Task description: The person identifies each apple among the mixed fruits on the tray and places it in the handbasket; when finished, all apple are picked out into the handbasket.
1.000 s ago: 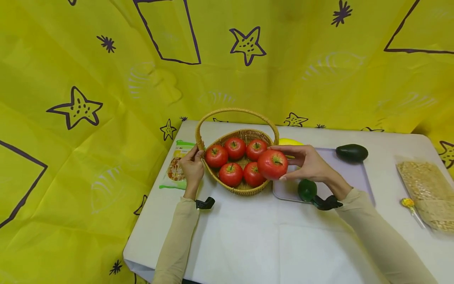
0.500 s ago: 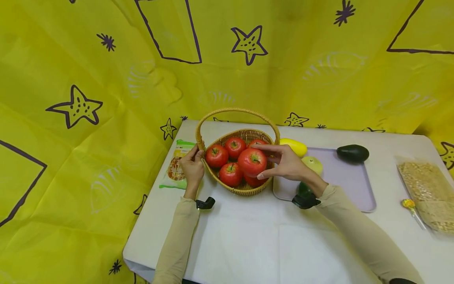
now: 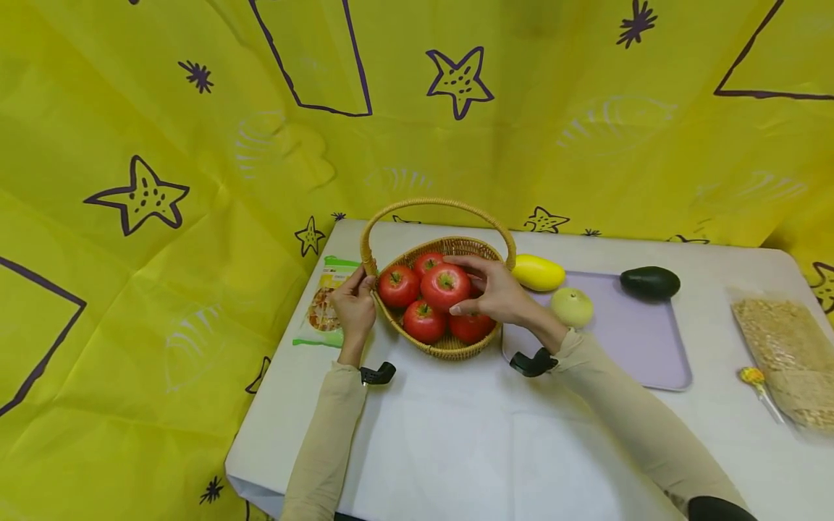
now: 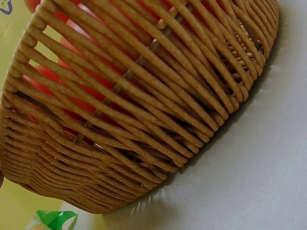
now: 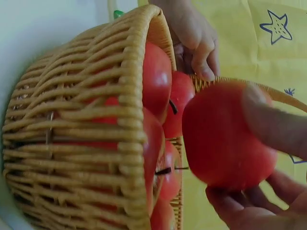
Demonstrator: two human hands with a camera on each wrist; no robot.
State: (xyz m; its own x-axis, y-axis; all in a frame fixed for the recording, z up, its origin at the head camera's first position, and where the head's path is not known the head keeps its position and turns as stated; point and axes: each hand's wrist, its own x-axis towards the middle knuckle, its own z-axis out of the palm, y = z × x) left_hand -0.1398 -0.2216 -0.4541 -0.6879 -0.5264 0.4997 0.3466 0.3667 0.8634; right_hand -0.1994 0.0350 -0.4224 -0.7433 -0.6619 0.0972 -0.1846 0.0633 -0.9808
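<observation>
My left hand (image 3: 354,307) grips the wicker basket (image 3: 451,353) at its left side, where the arched handle meets the rim. Between the thumb and fingers of my right hand (image 3: 496,293) is a red apple (image 3: 446,286), held over the middle of the basket. Several other red apples (image 3: 424,322) lie inside, partly covered by the held one and by my hand. In the right wrist view the held apple (image 5: 225,139) is above the rim, stems of lower apples close beside it. The left wrist view shows woven basket wall (image 4: 124,110) with red behind the gaps.
A lilac tray (image 3: 641,347) right of the basket bears a round pale green fruit (image 3: 572,307), with a yellow oval fruit (image 3: 539,273) and an avocado (image 3: 650,283) around its far edge. A food packet (image 3: 323,311) lies left; a lollipop (image 3: 752,376) and an oat bag (image 3: 788,354) lie right.
My right hand has carried the apple leftward from the basket's right rim to over its middle, uncovering the yellow fruit and pale green fruit. My left hand has stayed at the basket.
</observation>
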